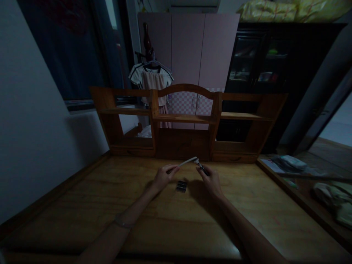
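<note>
two bare forearms enter from the lower edge and converge over the middle of a wooden desk (82, 205). left hand (164, 177) is closed in a pinch on one end of a pale, slim, slightly curved strip (188, 161), which slopes up and to the right, clear of the desk. right hand (211, 179) is closed around a small dark tool (202, 168); the tool's tip meets the raised end of the strip, midway between the two hands. whether the two pieces are joined or only touching cannot be told in the dim light. a thin band sits on the left wrist.

a small dark flat object (181, 186) lies on the desk just below the strip, between the hands and near both; its detail is too dark to read.

the desk surface is warm brown with visible grain and a raised rim along its left and right sides. at its far edge stands a wooden hutch (189, 119) with an arched centre section, open shelves on either side and low drawers beneath. behind the hutch, pale garments (151, 79) hang on a hanger in front of a pink wardrobe (203, 55) with a chequered lower panel. a dark glass-fronted cabinet (261, 58) stands to the right of the wardrobe, with yellow bedding (288, 11) on top. a plain pale wall (27, 121) fills the left. papers and cloth (291, 163) lie beyond the desk's right rim. lighting is low throughout.
</note>
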Action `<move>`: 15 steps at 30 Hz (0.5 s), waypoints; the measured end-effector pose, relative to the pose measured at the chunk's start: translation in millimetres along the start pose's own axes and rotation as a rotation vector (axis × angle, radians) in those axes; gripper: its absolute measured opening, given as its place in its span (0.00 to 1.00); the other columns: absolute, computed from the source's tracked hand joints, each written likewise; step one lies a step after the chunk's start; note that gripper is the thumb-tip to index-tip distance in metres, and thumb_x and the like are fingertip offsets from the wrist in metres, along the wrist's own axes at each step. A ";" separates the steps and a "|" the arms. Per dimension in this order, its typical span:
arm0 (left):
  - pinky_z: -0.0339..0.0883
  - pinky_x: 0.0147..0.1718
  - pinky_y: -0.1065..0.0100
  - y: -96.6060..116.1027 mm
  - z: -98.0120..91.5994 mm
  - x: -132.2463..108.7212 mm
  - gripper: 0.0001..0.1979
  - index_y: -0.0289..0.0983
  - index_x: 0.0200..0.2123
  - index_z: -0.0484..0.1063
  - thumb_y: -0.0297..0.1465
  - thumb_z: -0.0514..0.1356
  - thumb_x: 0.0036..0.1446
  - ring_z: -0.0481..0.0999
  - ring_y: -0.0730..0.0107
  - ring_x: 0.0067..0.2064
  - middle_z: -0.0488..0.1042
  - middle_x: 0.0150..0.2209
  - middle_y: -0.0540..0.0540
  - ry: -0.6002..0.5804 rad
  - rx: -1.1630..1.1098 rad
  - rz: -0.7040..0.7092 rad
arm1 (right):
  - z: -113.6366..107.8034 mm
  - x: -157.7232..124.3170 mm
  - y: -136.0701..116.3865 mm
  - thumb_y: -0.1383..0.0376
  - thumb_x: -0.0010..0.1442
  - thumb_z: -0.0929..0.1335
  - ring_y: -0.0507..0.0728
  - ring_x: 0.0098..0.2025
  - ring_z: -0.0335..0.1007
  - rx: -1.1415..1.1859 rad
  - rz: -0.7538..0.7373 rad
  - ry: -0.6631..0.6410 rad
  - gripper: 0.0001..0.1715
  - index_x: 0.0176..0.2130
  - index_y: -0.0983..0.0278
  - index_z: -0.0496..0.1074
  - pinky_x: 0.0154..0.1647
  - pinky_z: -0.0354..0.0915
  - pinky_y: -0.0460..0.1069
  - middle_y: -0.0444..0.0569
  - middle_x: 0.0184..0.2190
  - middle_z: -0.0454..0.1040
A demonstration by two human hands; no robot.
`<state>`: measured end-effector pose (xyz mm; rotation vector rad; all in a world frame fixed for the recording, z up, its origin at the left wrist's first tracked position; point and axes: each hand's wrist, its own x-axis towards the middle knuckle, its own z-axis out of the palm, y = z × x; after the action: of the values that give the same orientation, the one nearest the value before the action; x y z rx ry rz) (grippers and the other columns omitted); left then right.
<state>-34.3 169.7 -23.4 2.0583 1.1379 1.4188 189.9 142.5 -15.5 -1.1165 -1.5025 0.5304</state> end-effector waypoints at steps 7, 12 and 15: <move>0.68 0.42 0.67 1.1 -4.2 1.1 0.13 0.35 0.40 0.76 0.37 0.58 0.57 0.75 0.66 0.41 0.77 0.39 0.45 0.062 -0.004 0.024 | 0.5 0.5 0.5 0.54 0.58 0.65 0.59 0.38 0.68 0.024 -0.030 -0.018 0.19 0.42 0.65 0.74 0.38 0.61 0.49 0.50 0.36 0.75; 0.68 0.42 0.67 4.2 -0.6 -0.7 0.14 0.36 0.41 0.76 0.37 0.57 0.57 0.75 0.66 0.41 0.76 0.40 0.44 0.013 0.013 0.056 | 3.2 0.9 4.7 0.54 0.57 0.66 0.59 0.39 0.69 0.052 -0.027 -0.026 0.19 0.42 0.64 0.74 0.39 0.62 0.50 0.50 0.37 0.75; 0.67 0.43 0.66 1.2 0.7 -0.2 0.13 0.37 0.40 0.76 0.38 0.57 0.57 0.75 0.66 0.40 0.77 0.39 0.44 0.041 0.057 0.040 | 3.3 0.0 2.4 0.54 0.57 0.66 0.59 0.38 0.69 0.047 -0.047 -0.023 0.19 0.42 0.64 0.74 0.38 0.62 0.50 0.50 0.37 0.75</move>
<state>-33.2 169.0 -22.9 2.1111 1.1722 1.4700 187.7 144.3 -18.4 -1.0390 -1.5255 0.5451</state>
